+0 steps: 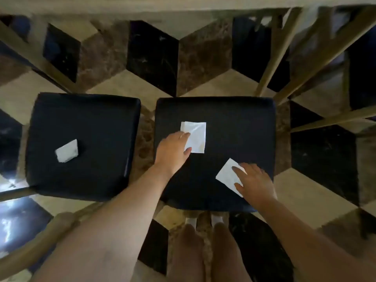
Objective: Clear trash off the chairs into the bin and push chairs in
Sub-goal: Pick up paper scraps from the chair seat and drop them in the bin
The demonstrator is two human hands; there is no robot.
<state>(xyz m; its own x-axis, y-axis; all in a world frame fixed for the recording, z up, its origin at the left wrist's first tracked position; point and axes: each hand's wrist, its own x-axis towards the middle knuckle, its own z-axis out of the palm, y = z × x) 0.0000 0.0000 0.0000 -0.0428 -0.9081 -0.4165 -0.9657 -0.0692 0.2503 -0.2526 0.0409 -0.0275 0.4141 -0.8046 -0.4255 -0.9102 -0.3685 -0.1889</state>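
Note:
Two black-cushioned chairs stand side by side below me. The right chair seat (pixel 234 123) carries two white paper pieces. My left hand (pixel 172 152) rests on the left edge of the upper paper (pixel 196 136), thumb and finger touching it. My right hand (pixel 254 181) lies over the lower paper (pixel 226 175), fingers spread on its right side. Both papers still lie flat on the cushion. The left chair seat (pixel 85 121) holds a third, folded white paper (pixel 66 151), untouched. No bin is in view.
A table edge (pixel 183 7) runs along the top, with its gold legs (pixel 270 64) slanting down at the right and left. The floor is a black, brown and cream cube-pattern marble (pixel 203 53). A curved chair back (pixel 40 237) is at bottom left. My legs stand behind the right chair.

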